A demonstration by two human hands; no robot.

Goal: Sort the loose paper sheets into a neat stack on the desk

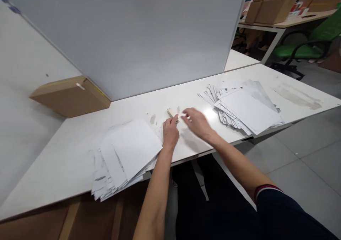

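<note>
Hands (171, 133) by block (171, 112) apparently angled far-left

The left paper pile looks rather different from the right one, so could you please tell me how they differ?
The left pile lies nearer the cardboard box; the right pile lies nearer the green chair. The left pile's lower sheets spread toward the front left, while the right pile's also fan toward the upright panel. Both are untidy, with white sheets on top.
</note>
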